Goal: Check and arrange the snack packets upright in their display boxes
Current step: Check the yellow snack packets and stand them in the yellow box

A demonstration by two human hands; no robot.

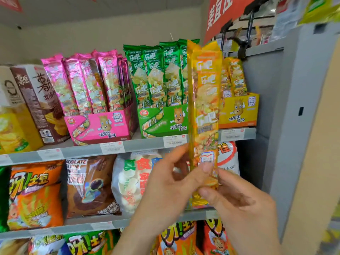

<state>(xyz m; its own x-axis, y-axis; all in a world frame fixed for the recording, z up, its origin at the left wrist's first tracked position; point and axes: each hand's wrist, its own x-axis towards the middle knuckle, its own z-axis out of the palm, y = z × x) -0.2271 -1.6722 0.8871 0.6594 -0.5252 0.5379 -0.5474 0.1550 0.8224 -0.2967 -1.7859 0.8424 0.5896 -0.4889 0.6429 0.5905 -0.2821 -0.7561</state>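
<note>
Your left hand (165, 192) and right hand (241, 205) both hold one long yellow packet (205, 100) upright in front of the shelves. The left thumb and fingers pinch its lower part, and the right hand's fingers grasp its bottom end just beneath. The packet is off the shelf, and its top rises past the seam between the green display box (160, 122) and the yellow display box (239, 111). That yellow box sits at the right end of the upper shelf (143, 145), close to its front edge, with a few yellow packets (236, 78) standing in it, tilted slightly left. Left of it, green packets (156, 74) stand close to upright in the green box. Further left, the pink packets (88, 83) lean leftward in the pink display box (103, 126). A brown chip carton (36, 100) stands toward the shelf's left end. On the shelf below lie an orange bag (35, 196) and a brown bag (90, 184).
</note>
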